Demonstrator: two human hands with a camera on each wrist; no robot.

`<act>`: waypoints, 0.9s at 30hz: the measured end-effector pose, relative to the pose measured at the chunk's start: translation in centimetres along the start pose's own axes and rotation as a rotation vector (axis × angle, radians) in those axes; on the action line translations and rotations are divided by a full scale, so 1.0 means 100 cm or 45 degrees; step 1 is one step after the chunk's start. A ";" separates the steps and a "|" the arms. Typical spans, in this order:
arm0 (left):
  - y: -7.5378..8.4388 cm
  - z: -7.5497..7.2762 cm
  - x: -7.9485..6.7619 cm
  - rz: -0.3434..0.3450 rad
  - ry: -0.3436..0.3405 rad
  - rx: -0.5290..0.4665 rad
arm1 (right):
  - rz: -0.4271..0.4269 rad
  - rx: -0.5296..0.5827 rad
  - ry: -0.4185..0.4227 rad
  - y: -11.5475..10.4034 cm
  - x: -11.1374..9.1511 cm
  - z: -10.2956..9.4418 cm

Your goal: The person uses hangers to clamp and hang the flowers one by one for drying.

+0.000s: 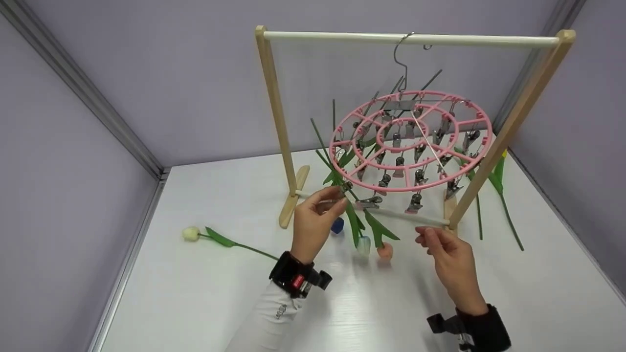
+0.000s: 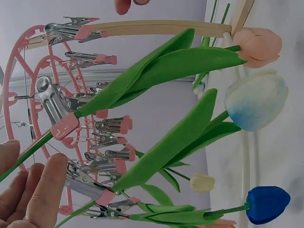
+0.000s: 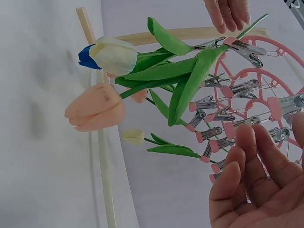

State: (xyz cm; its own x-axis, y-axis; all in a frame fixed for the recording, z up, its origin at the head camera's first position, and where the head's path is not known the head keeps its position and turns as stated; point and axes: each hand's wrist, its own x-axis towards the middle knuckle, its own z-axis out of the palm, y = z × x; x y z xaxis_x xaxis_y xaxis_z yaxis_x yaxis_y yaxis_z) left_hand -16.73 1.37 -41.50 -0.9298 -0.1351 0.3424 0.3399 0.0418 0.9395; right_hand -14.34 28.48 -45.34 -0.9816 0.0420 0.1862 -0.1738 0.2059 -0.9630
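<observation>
Support: the pink round plastic clip hanger (image 1: 403,189) hangs from the white rail (image 1: 332,36) above it by its silver wire hook (image 1: 405,62); probably so its clips dangle within your reach
Peach tulip: this green-leaved artificial flower (image 2: 258,47) hangs bloom-down below the hanger's near left edge; a silver clip with pink tips (image 2: 50,97) bites its stem at the leaf base, presumably to stop slipping
White-and-blue tulip: it (image 2: 256,99) hangs just beside, likewise clipped
Left hand: yours (image 1: 313,222) is at the hanger's near left edge; fingers loosely bent, apart from the thumb; contact cannot be told
Right hand: yours (image 1: 452,264) is below the hanger's near right edge; fingers softly bent, pinching nothing, seemingly spare
Cream tulip: it (image 1: 190,233) lies unclipped on the white tabletop (image 1: 195,293), left of the hanger
</observation>
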 end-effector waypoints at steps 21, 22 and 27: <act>-0.065 -0.142 -0.056 -0.155 -0.128 0.916 | 0.064 -0.254 -0.054 0.009 -0.032 -0.015; -0.070 -0.150 -0.057 -0.147 -0.158 1.017 | 0.065 -0.261 -0.056 0.010 -0.034 -0.015; -0.087 -0.175 -0.058 -0.010 -0.305 1.388 | 0.065 -0.297 -0.061 0.015 -0.040 -0.018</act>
State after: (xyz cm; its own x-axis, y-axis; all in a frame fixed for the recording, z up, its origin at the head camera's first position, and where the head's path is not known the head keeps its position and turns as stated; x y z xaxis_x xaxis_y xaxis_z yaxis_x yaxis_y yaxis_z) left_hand -11.78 -15.50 -51.77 -0.9746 0.0500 0.2183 0.1371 0.9039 0.4052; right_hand -10.58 30.41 -47.16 -0.9923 0.0130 0.1234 -0.1062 0.4250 -0.8990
